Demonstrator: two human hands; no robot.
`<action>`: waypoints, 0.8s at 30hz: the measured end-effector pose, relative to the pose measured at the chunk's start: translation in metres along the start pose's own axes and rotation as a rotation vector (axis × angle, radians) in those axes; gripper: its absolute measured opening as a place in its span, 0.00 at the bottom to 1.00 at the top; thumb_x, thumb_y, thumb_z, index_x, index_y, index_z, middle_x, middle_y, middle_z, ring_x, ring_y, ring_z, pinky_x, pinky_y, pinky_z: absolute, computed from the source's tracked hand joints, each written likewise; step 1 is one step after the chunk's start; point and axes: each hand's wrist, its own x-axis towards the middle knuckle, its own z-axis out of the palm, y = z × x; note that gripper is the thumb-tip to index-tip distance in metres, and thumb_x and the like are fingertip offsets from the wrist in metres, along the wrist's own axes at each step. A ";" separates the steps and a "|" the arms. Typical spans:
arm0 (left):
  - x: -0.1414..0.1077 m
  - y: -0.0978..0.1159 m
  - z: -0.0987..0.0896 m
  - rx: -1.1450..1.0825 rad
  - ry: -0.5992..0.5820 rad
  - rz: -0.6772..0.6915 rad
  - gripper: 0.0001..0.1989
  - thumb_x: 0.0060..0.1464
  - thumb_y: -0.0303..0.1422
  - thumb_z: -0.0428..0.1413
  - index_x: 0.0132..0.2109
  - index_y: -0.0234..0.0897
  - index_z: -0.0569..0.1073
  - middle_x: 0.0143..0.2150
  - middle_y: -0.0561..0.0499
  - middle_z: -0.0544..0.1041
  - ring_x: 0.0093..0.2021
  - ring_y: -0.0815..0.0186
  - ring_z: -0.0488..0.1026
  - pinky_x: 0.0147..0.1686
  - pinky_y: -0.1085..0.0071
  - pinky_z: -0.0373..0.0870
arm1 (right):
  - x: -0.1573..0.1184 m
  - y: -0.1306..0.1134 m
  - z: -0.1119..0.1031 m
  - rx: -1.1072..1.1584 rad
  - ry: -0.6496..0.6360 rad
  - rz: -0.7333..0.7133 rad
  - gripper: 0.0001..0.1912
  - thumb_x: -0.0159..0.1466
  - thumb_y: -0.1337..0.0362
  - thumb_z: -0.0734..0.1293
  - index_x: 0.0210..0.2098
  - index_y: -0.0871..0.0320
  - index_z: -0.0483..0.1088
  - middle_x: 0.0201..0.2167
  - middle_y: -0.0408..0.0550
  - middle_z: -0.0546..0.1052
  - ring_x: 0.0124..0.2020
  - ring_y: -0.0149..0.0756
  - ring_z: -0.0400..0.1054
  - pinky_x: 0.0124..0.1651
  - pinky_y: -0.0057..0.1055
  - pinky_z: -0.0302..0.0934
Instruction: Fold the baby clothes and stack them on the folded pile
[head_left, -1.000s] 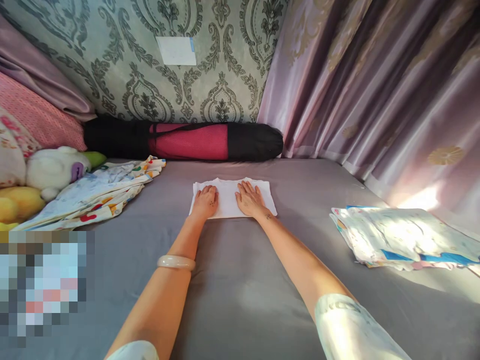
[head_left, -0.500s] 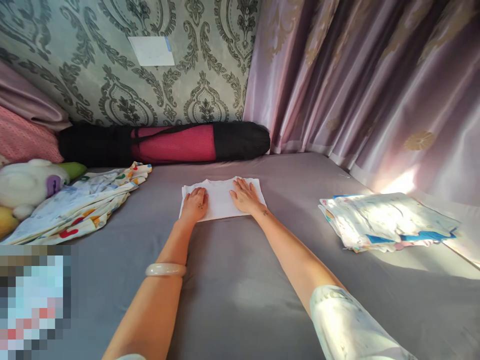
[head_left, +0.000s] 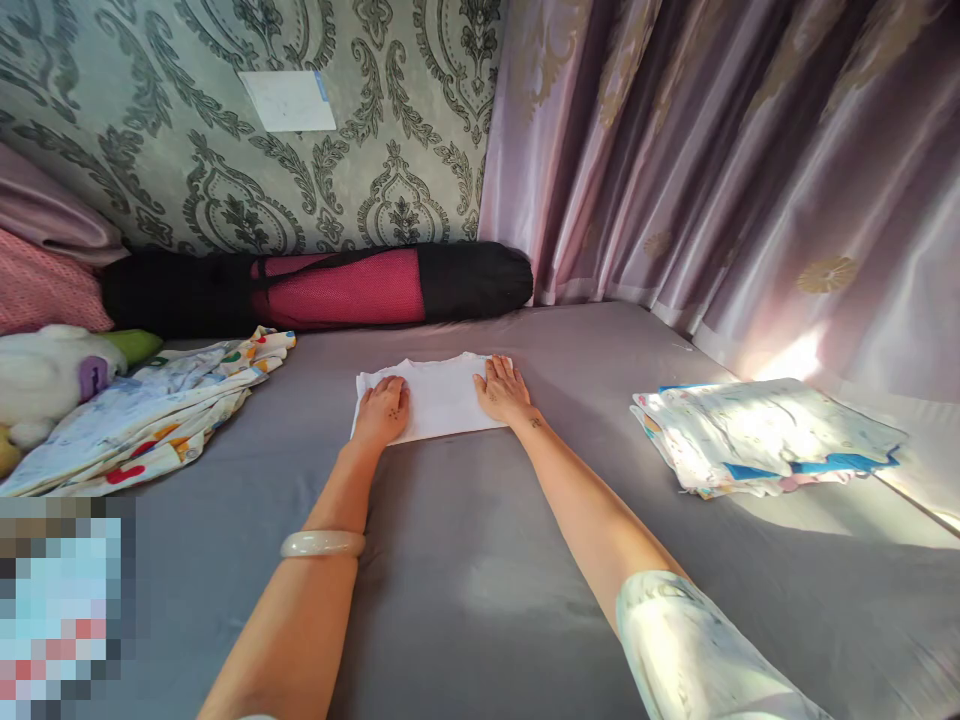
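A folded white cloth garment (head_left: 441,400) lies on the grey bed sheet (head_left: 465,560), its far edge slightly wavy. My left hand (head_left: 383,408) rests on the garment's left end, fingers stretched forward and palm down. On the right end lies my right hand (head_left: 503,390), flat, with its fingers a little spread. Neither hand grips the fabric; both press on it from above. The middle of the garment shows between them.
To the right sits a stack of folded clothes (head_left: 772,430). Loose patterned clothes (head_left: 187,400) and a white plush toy (head_left: 45,375) lie at the left. A long black and pink bag (head_left: 337,288) runs along the wall. Purple curtains (head_left: 637,150) hang at the right.
My right hand has slid a little to the right, towards the garment's right edge. My left hand stays at the left end. The whole view has shifted slightly.
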 end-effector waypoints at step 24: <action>-0.008 0.012 -0.005 0.143 0.061 -0.144 0.29 0.66 0.42 0.35 0.63 0.29 0.63 0.68 0.35 0.60 0.70 0.49 0.50 0.67 0.44 0.41 | -0.003 -0.006 -0.005 -0.073 0.063 -0.022 0.34 0.72 0.52 0.43 0.70 0.67 0.46 0.72 0.57 0.42 0.72 0.45 0.31 0.70 0.49 0.26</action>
